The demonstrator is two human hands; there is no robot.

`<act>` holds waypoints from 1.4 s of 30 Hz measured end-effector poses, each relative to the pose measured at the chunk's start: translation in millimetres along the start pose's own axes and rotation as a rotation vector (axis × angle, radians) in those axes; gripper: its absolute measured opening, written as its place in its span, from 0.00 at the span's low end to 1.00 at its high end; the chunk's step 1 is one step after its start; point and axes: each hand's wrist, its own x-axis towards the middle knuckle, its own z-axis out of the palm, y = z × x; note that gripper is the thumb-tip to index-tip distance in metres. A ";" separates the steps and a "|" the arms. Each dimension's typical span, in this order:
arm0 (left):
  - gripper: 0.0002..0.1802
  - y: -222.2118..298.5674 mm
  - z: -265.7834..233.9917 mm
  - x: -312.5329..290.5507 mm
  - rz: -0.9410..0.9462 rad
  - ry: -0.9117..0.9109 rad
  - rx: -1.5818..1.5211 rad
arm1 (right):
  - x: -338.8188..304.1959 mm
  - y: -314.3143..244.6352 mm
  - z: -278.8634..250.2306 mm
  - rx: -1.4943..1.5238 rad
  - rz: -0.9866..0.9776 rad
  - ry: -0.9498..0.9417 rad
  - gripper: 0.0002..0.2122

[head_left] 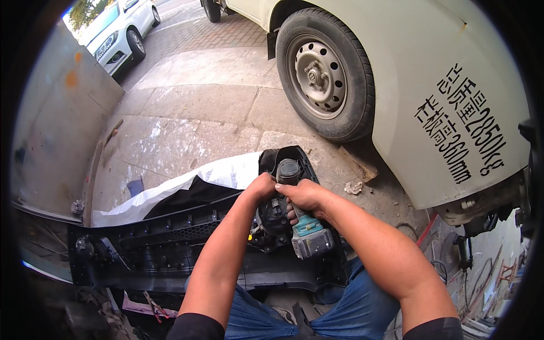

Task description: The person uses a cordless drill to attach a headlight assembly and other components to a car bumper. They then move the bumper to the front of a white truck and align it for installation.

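My right hand (307, 198) is wrapped round the grip of a teal and black cordless power driver (310, 228), its battery pack toward me. The driver's dark head points away, over the right end of a black plastic car bumper (164, 272) lying with its inner side up. My left hand (262, 186) is closed beside the driver's head, at the bumper's far edge. Its fingertips and whatever they pinch are hidden. Below the hands, a round black lamp-like unit (275, 215) sits in the bumper's end.
White sheeting (226, 173) lies beyond the bumper on the concrete floor. To the right stands a pale truck (430, 68) with its wheel (326, 73) close by. A metal panel (62, 113) rises at left. Farther off is a white car (119, 34). A wood block (358, 163) lies near the wheel.
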 end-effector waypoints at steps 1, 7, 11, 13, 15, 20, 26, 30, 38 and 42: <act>0.19 0.0 0.4 0.8 0.014 0.010 -0.008 | 0.2 0.3 0.1 0.003 0.002 0.001 0.30; 0.19 1.7 0.6 0.2 -0.025 0.010 -0.054 | 0.2 0.3 1.2 0.009 -0.008 0.005 0.28; 0.18 0.1 -1.7 -6.4 0.013 0.076 -0.081 | -3.9 -3.4 1.5 -0.057 -0.014 -0.020 0.25; 0.19 -7.0 -4.1 -10.4 0.028 0.170 -0.101 | -6.9 -6.3 2.8 -0.033 0.016 0.008 0.24; 0.20 -30.0 -10.9 -22.2 0.101 0.314 -0.259 | -11.6 -7.8 2.7 -0.020 0.004 0.000 0.24; 0.16 -129.0 -42.5 -87.8 -0.158 0.313 -0.256 | -25.7 -10.5 0.0 -0.066 -0.054 -0.038 0.23; 0.14 -226.5 -14.9 -186.0 -0.482 -0.150 0.188 | -32.2 -12.6 3.1 -0.059 -0.056 -0.018 0.24; 0.14 -252.7 35.4 -203.3 -0.415 -0.432 0.480 | -28.4 -10.8 4.9 -0.058 -0.057 -0.016 0.23; 0.20 -238.8 89.0 -194.5 -0.582 -0.308 0.530 | -26.9 -7.1 -2.1 0.014 -0.076 -0.075 0.19; 0.20 -228.5 87.5 -194.6 -0.623 -0.288 0.474 | -29.9 -8.5 -1.0 -0.016 -0.033 -0.036 0.20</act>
